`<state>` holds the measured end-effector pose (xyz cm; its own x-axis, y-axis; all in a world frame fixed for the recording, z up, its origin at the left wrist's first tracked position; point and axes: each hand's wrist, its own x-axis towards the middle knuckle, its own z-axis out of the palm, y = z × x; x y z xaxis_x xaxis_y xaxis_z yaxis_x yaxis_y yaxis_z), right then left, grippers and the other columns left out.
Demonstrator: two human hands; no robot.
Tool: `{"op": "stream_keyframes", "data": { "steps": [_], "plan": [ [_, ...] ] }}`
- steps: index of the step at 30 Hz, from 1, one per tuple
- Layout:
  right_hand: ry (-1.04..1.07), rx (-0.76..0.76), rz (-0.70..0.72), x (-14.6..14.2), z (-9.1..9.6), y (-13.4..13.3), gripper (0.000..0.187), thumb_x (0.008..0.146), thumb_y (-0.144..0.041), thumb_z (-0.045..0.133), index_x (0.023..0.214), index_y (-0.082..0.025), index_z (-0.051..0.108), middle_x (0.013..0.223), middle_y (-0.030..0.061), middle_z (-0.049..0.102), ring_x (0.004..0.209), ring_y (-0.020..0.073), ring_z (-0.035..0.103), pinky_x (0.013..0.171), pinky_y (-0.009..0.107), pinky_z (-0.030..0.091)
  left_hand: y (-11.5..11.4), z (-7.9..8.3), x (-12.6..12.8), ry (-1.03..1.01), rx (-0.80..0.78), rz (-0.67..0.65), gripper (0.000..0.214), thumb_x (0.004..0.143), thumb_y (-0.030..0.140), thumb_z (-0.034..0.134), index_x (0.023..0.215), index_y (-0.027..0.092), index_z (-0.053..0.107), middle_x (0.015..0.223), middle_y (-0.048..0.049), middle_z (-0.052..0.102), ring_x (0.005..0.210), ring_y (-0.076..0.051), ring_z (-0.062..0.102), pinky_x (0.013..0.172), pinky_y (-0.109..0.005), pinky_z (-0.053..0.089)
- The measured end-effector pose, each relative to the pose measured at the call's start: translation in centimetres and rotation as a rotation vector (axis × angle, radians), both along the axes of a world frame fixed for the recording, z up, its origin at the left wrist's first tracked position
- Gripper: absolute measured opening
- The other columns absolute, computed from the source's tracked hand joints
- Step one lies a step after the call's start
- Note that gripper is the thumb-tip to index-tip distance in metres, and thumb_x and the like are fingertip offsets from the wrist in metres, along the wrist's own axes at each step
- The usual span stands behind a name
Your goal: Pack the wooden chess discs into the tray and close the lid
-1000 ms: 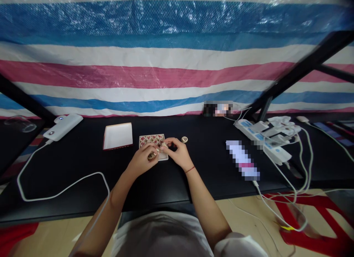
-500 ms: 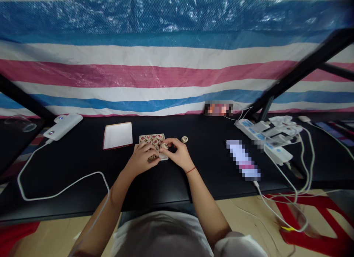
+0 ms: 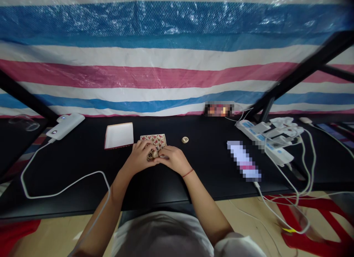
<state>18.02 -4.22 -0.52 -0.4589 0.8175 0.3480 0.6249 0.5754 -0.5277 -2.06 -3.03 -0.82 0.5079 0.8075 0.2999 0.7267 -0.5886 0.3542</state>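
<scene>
A shallow box (image 3: pixel 165 136) sits on the black table before me, with Chinese chess pieces (image 3: pixel 156 142) laid in rows inside, red characters on the far ones. My left hand (image 3: pixel 141 157) curls over its near left part, fingers round a few Chinese chess pieces with dark characters. Reaching in from the right, my right hand (image 3: pixel 173 159) has its thumb and fingers closed at a piece (image 3: pixel 155 153) beside those in my left hand. The box's near part is largely hidden by both hands. One loose piece (image 3: pixel 185 139) lies to the right of the box.
Left of the box rests an open lid (image 3: pixel 119 135), white inside. A white charging device (image 3: pixel 65 127) with a cable stands at far left. On the right lie a phone (image 3: pixel 243 160) and a power strip (image 3: pixel 265 142) with plugs and cables. Striped sheeting (image 3: pixel 166 76) hangs behind.
My right hand has moved left and toward me, from the box's right side to the pieces at my left hand. The piece it had in its fingers is now down in the box.
</scene>
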Motion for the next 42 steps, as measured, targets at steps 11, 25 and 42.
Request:
{"op": "stream_keyframes", "data": {
  "steps": [11,25,42],
  "plan": [
    [0.037,-0.044,-0.051,-0.21,0.59,-0.47,0.008,0.082,-0.025,0.063,0.089,-0.022,0.061,0.078,-0.001,0.067,0.073,0.0143,0.063,0.074,0.025,0.041,-0.05,0.14,0.27,0.046,0.004,-0.034,0.019,0.078,0.035,0.068,0.092,0.024,0.063,0.097,-0.0035,0.067,0.099,-0.025,0.052,0.082,-0.038,0.033],
    [0.067,-0.09,-0.052,0.14,0.85,-0.5,0.016,0.077,-0.012,0.058,0.09,-0.02,0.06,0.07,-0.0008,0.062,0.07,0.0154,0.053,0.068,0.024,0.041,-0.37,0.68,0.74,-0.012,-0.03,-0.062,0.01,0.082,0.032,0.063,0.089,0.025,0.063,0.091,0.0,0.07,0.099,-0.021,0.053,0.085,-0.037,0.032],
    [0.095,-0.152,0.013,-0.01,0.44,-0.53,0.011,0.079,-0.013,0.056,0.083,-0.02,0.064,0.072,-0.001,0.063,0.068,0.0126,0.056,0.069,0.023,0.042,-0.02,0.21,0.31,-0.032,-0.078,-0.083,0.01,0.083,0.032,0.063,0.088,0.024,0.066,0.093,-0.0002,0.068,0.094,-0.018,0.058,0.084,-0.033,0.035]
  ]
}}
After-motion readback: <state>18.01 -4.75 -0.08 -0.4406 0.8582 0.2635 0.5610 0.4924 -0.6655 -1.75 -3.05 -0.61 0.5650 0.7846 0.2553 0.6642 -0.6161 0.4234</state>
